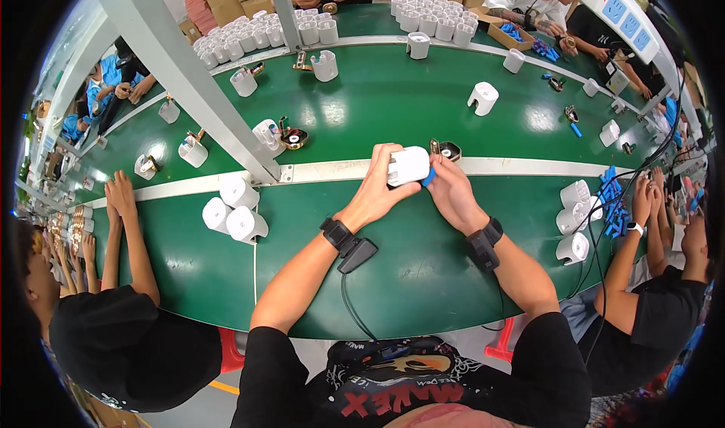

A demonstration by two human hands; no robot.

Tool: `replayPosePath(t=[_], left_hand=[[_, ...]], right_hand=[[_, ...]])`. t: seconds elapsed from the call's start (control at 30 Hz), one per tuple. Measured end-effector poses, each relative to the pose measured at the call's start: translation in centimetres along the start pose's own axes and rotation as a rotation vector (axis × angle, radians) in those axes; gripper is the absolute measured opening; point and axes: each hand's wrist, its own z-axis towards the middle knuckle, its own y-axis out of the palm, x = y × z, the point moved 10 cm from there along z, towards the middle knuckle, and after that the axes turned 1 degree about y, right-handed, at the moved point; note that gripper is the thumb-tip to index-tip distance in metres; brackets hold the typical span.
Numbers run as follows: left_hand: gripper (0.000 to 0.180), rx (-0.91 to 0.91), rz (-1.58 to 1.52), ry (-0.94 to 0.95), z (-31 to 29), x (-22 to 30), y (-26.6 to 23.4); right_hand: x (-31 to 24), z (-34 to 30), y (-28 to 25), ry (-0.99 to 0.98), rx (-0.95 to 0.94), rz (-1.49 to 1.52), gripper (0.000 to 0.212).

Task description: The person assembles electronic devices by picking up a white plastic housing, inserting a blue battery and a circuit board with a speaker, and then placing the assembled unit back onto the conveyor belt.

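Over the near edge of the white rail, my left hand (375, 185) is closed around a white plastic housing (408, 166) tipped on its side. My right hand (455, 195) pinches a blue cylinder (428, 177), which looks like a battery cell, against the housing's right end. How far the cylinder sits inside is hidden by my fingers. Just beyond my right fingertips is a round black-and-gold part (451, 151); whether it is joined to the housing, I cannot tell. Both wrists wear black straps with small devices.
Three white housings (240, 210) stand left of my arms. More housings (572, 248) and a pile of blue cylinders (613, 201) lie to the right. Beyond the rail (332, 172), a green belt (377, 95) carries spaced housings. A grey post (189, 65) rises at left; co-workers sit on both sides.
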Motion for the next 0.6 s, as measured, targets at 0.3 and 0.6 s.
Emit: replayPosePath(t=[0.3,0.6], left_hand=[[0.058,0.055,-0.283,-0.001,0.4,-0.7,-0.9],[0.063,-0.342,-0.189,0.007,0.2,-0.1,2.1]], right_hand=[[-4.4,-0.4,-2.0,-0.147,0.221,-0.763,0.02],[-4.0,-0.3,-3.2,-0.151,0.273,-0.518,0.025]])
